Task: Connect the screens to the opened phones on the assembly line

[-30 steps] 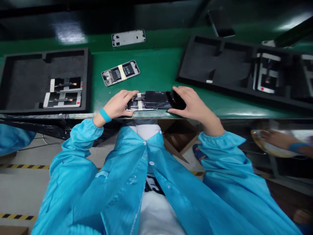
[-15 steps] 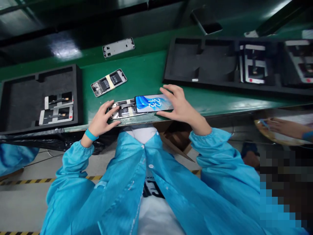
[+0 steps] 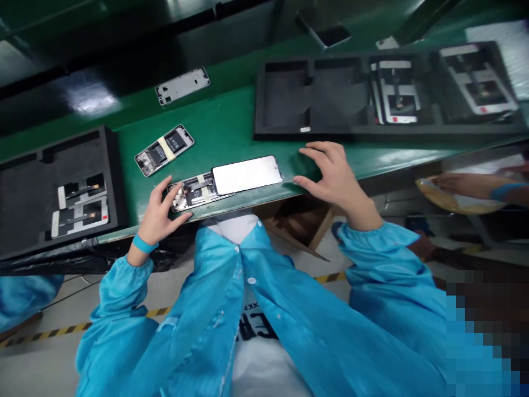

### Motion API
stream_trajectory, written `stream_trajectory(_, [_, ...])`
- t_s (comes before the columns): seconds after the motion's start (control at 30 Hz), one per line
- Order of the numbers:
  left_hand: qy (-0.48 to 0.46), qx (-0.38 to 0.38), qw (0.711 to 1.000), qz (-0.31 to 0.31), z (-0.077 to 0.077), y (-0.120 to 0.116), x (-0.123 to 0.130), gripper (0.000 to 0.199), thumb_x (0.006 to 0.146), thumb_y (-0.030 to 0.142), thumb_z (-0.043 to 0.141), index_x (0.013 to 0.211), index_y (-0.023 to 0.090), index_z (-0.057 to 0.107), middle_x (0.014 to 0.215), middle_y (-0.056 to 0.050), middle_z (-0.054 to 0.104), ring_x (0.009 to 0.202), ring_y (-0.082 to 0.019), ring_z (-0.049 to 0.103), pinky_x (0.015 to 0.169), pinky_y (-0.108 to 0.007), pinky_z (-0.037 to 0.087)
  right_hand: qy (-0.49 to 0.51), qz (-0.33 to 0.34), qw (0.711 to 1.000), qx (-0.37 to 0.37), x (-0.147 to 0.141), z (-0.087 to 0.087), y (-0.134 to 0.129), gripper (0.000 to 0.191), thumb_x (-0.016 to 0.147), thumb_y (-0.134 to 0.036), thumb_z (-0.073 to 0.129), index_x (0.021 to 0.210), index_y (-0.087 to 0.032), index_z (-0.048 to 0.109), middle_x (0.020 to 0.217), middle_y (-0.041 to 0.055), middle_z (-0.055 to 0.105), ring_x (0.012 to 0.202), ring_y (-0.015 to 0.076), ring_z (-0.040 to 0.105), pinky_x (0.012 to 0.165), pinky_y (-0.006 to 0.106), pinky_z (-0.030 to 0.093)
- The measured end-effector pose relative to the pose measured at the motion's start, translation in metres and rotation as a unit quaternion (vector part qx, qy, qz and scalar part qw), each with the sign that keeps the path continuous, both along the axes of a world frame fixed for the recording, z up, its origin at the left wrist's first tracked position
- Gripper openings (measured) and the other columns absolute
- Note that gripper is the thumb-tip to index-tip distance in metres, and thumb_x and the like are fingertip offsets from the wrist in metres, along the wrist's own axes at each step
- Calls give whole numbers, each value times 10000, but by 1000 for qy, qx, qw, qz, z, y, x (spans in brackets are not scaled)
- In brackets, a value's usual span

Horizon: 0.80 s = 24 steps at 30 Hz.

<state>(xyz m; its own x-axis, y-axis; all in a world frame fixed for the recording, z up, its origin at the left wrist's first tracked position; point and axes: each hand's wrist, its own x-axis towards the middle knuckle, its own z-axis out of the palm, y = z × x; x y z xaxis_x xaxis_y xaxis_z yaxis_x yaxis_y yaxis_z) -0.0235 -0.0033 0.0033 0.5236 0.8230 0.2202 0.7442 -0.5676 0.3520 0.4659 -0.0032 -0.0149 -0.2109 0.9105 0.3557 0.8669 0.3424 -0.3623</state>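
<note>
A phone body with exposed innards [image 3: 194,193] lies at the green bench's front edge. A phone screen [image 3: 247,175], lit plain white, overlaps its right end. My left hand [image 3: 157,215] is around the left end of the body, thumb at the near edge and fingers at the far edge, gripping it. To the right of the screen, my right hand [image 3: 330,173] hovers with fingers apart and nothing in them. Behind my left hand lies a second opened phone body [image 3: 164,150] with a pale tape strip across it.
A pale frame plate [image 3: 182,86] lies farther back. Black foam trays hold screen parts at left [image 3: 113,182] and right [image 3: 306,135]. A dark phone [image 3: 333,36] is behind. Another person's hand [image 3: 465,183] shows at far right.
The screen has gone from a blue picture with digits to plain white. My right hand has let go of it and moved right. The view has shifted slightly.
</note>
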Motion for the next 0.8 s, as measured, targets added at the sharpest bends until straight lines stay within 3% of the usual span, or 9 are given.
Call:
stream_trajectory(0.23, [21,12,1000,-7,8,7,2,818,976,609,717,1652,275,401,1680,-229,399,1556,-447,442,1232,-650,458,-10,10,1000,-27,-7,-4,4,934,940,-817,564,1639,-201,501,1501,198,618,1419,446,546,1219,664,427])
stream_trajectory(0.5, [43,-20,998,-52,11,21,11,837,992,621,668,1677,257,353,1594,-194,549,1503,-417,520,1262,-648,424,-29,14,998,-49,-5,-5,1,1140,866,-932,551,1724,-204,365,1542,200,600,1454,481,503,1224,668,389])
stream_trajectory(0.8, [46,-29,996,-77,20,26,24,790,994,524,669,1669,244,371,1588,-188,570,1468,-391,561,1245,-607,457,-23,11,999,-45,-6,-6,1,1156,855,-939,559,1731,-213,351,1524,185,617,1438,469,517,1226,660,394])
